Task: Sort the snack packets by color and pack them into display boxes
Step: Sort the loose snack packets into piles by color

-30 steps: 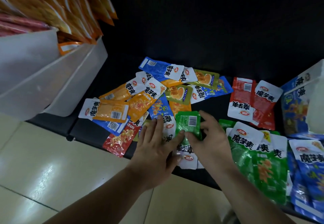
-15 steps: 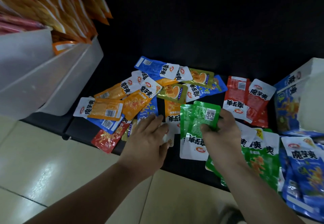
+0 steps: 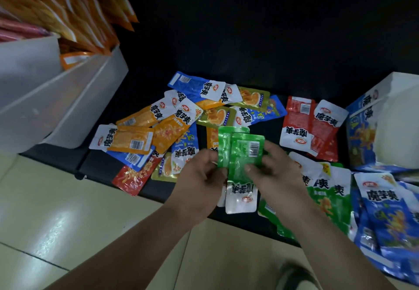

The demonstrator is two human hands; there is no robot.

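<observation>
Two green snack packets, backs up with a barcode showing, are held together above the black surface. My left hand pinches their left edge and my right hand grips their right side. Behind them lies a mixed pile of orange, blue, olive and red packets. Two red packets lie to the right. A stack of green packets and a stack of blue packets lie at the lower right.
White display boxes at the left hold upright orange packets and some pink ones. A white box with blue packets stands at the right. Beige floor tiles lie below the surface's front edge.
My right hand lifted a green packet off the pile and gathered a second one. My left hand left the pile and now pinches the packets' left edge.
</observation>
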